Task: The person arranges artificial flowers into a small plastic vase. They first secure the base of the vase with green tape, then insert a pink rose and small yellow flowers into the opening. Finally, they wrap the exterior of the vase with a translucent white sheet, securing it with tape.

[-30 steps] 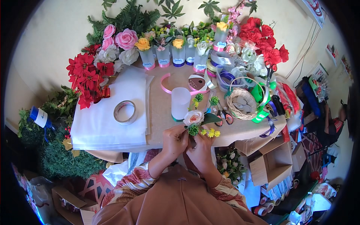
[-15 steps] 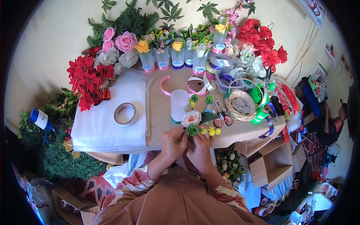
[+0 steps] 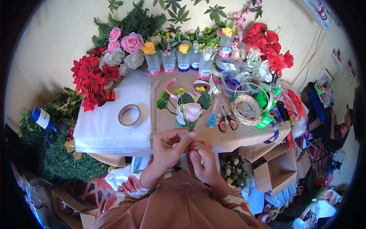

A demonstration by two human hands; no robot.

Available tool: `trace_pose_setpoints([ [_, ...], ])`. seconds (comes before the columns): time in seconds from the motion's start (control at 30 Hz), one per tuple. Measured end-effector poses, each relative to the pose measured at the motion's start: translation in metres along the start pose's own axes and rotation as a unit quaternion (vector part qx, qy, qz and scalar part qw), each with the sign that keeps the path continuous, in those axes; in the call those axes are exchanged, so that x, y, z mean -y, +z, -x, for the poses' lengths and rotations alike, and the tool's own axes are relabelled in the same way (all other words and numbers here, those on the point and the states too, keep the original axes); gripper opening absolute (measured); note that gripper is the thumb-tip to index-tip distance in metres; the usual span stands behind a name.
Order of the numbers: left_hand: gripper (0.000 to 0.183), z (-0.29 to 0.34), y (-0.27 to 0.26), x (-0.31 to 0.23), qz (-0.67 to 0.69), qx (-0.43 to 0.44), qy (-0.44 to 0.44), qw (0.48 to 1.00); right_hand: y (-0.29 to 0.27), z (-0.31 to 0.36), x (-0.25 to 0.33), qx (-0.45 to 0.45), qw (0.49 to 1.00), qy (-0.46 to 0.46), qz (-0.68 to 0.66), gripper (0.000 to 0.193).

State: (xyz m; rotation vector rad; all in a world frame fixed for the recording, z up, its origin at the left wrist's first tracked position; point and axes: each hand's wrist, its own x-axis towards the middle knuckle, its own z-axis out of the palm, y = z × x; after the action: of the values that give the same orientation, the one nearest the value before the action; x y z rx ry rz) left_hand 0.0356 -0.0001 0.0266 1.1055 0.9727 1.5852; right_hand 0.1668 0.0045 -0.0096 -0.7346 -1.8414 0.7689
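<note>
We're pinching posy stems (image 3: pixel 191 126) in left hand (image 3: pixel 167 148), green tip (image 3: pixel 198 149) in right hand (image 3: pixel 204 158), light pressure probably suiting best.

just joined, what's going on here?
A person is holding a pale rose spray upright at the near edge of the table. The left hand pinches its stems; the right hand curls just beneath, its exact grip partly hidden. Scissors lie to the right, a roll of tape sits on white sheets to the left, and flower-filled cups stand along the back.
</note>
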Motion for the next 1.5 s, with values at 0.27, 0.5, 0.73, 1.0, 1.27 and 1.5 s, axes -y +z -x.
trace_pose_setpoints([
  [0.27, 0.011, 0.004, -0.002, -0.004, 0.032, 0.006, -0.023, 0.999, 0.001, 0.000, 0.002, -0.021, 0.998, -0.029, 0.044, 0.013],
  [0.5, 0.010, 0.005, 0.000, -0.004, 0.058, 0.004, -0.008, 0.998, 0.000, -0.002, 0.003, -0.036, 0.991, -0.078, 0.105, 0.016],
  [0.73, 0.009, 0.006, 0.003, -0.008, 0.078, -0.012, -0.037, 0.996, -0.001, -0.006, 0.006, -0.030, 0.991, -0.076, 0.102, 0.016],
  [1.0, 0.008, 0.003, 0.004, -0.004, 0.077, -0.013, 0.027, 0.997, 0.003, -0.006, 0.004, -0.049, 0.993, -0.073, 0.084, 0.014],
  [1.27, 0.013, -0.007, -0.006, -0.004, 0.095, -0.025, 0.025, 0.995, -0.002, -0.006, 0.006, -0.059, 0.982, 0.109, -0.145, 0.013],
  [1.5, 0.013, -0.010, -0.008, -0.003, 0.077, -0.052, 0.021, 0.995, -0.015, -0.019, 0.021, -0.048, 0.962, -0.117, 0.243, 0.028],
])
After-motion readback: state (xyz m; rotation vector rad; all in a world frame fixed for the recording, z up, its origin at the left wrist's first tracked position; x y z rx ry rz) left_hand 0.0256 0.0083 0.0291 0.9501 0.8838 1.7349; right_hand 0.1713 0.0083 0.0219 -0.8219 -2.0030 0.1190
